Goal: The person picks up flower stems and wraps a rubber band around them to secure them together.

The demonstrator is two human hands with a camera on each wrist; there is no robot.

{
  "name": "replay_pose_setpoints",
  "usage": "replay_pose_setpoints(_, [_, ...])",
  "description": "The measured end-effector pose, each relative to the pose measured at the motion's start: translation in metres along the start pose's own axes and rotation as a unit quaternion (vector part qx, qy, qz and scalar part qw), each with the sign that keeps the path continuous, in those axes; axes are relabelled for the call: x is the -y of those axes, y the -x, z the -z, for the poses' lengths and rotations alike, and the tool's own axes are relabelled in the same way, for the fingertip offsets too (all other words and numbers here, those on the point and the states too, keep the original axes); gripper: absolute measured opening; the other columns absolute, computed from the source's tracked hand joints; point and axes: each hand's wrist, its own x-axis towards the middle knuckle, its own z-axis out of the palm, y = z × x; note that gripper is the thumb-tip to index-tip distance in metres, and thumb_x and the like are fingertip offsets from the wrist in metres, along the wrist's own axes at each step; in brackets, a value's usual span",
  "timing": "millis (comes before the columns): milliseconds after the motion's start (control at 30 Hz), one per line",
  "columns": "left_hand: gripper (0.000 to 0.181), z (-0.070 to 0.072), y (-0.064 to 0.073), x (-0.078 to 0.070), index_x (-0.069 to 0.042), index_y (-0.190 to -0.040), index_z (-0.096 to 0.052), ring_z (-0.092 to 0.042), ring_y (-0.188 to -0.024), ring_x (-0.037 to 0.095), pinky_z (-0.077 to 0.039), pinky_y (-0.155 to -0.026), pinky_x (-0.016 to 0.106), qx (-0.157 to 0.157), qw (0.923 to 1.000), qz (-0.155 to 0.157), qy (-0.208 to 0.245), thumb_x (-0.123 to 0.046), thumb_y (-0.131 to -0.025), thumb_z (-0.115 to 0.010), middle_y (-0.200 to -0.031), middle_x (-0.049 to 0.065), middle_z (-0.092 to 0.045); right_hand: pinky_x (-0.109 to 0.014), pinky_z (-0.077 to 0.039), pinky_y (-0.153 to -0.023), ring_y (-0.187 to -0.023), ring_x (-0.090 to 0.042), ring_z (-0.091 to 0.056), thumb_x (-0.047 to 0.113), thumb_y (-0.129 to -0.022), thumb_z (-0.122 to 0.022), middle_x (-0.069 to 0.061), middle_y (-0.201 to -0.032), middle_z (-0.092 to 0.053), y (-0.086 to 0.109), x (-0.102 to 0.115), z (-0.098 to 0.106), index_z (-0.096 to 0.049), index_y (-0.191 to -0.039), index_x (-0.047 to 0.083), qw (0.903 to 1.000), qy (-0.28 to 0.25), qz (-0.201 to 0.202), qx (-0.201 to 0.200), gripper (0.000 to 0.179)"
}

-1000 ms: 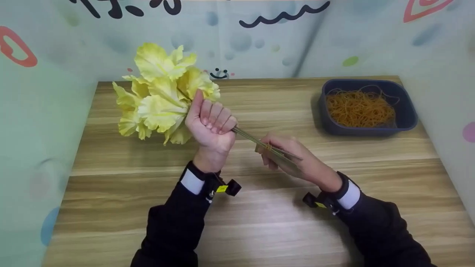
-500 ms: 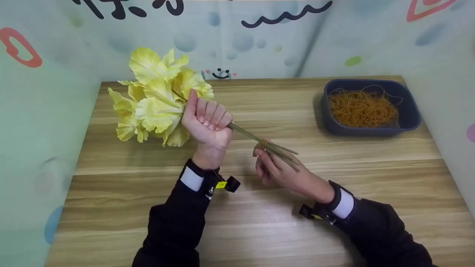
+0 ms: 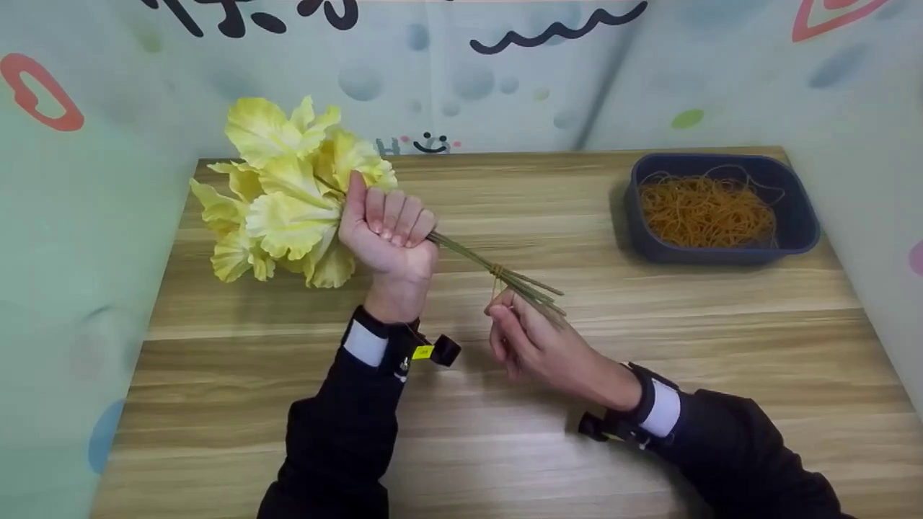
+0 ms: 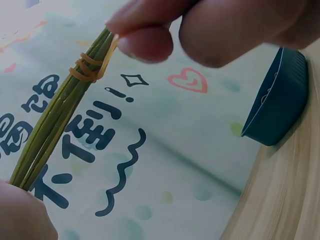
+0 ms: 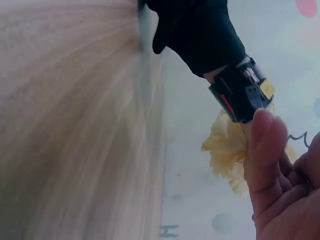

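My left hand (image 3: 393, 234) grips a bunch of yellow flowers (image 3: 292, 209) by the stems just below the blooms, fingers curled round them. The green stems (image 4: 55, 115) slant down to the right out of the fist. Wound round the stems near their lower ends is a rubber band (image 4: 86, 70). A loop of that band is drawn out and pinched between thumb and finger of my right hand (image 3: 544, 346), which stands just below the stem ends. In the right wrist view the pinched loop is hidden; curled fingers (image 5: 267, 155) show there.
A dark blue plastic box (image 3: 721, 254) holding a tangle of rubber bands (image 3: 707, 213) stands at the back right of the wooden table (image 3: 490, 447). Printed cloth walls (image 3: 505, 79) enclose the table at the back and both sides.
The flowers and left hand have shifted left and slightly down. My right hand has turned and moved down from the stems, pulling a loop of the rubber band away from them.
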Motion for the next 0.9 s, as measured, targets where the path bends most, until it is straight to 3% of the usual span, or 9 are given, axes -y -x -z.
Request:
replay_pose_setpoints(133, [0.069,0.0,0.0,0.001,-0.02,-0.051,-0.022,-0.006,-0.044,0.006,-0.002,-0.043,0.019,-0.016,0.9997,-0.014,-0.014,-0.042,-0.116,-0.018,-0.049,-0.009,-0.011,-0.031,-0.056,-0.047,-0.052,-0.009,-0.06,0.021,-0.118,-0.037,-0.008,-0.075,-0.064,0.003,-0.001,-0.004,-0.052,-0.117,0.006,0.9996,0.015,0.018,-0.017,0.022])
replay_pose_setpoints(300, [0.074,0.002,-0.002,0.0,-0.017,-0.047,-0.031,-0.006,-0.044,0.006,-0.002,-0.043,0.02,-0.032,0.9986,-0.032,-0.026,-0.04,-0.116,-0.019,-0.05,-0.009,-0.011,-0.027,-0.055,-0.048,-0.052,-0.008,-0.059,0.011,-0.116,-0.039,-0.007,-0.072,-0.064,0.003,-0.003,-0.008,-0.05,-0.113,0.003,0.9945,0.046,0.09,-0.031,0.013])
replay_pose_setpoints(433, [0.074,0.003,-0.004,-0.002,-0.017,-0.047,-0.032,-0.006,-0.043,0.006,-0.002,-0.043,0.02,-0.038,0.9981,-0.038,-0.03,-0.039,-0.116,-0.021,-0.049,-0.009,-0.012,-0.025,-0.055,-0.05,-0.054,-0.008,-0.059,0.008,-0.115,-0.041,-0.006,-0.071,-0.064,0.005,-0.001,-0.006,-0.05,-0.114,0.003,0.9903,0.061,0.118,-0.039,0.011])
replay_pose_setpoints(700, [0.073,-0.001,-0.003,-0.004,-0.016,-0.047,-0.033,-0.007,-0.043,0.006,-0.003,-0.043,0.02,-0.036,0.9982,-0.036,-0.031,-0.037,-0.116,-0.02,-0.048,-0.008,-0.013,-0.017,-0.049,-0.049,-0.055,-0.009,-0.06,-0.002,-0.108,-0.053,0.0,-0.067,-0.066,0.007,0.01,0.022,-0.058,-0.112,0.005,0.9671,0.15,0.186,-0.086,0.009])
replay_pose_setpoints(900, [0.074,-0.002,-0.004,-0.006,-0.016,-0.046,-0.033,-0.006,-0.043,0.006,-0.003,-0.042,0.019,-0.037,0.9982,-0.038,-0.029,-0.035,-0.116,-0.021,-0.045,-0.008,-0.016,-0.015,-0.044,-0.044,-0.047,-0.003,-0.055,-0.004,-0.104,-0.06,0.003,-0.062,-0.064,0.008,0.017,0.04,-0.061,-0.104,0.006,0.9536,0.187,0.206,-0.115,0.01])
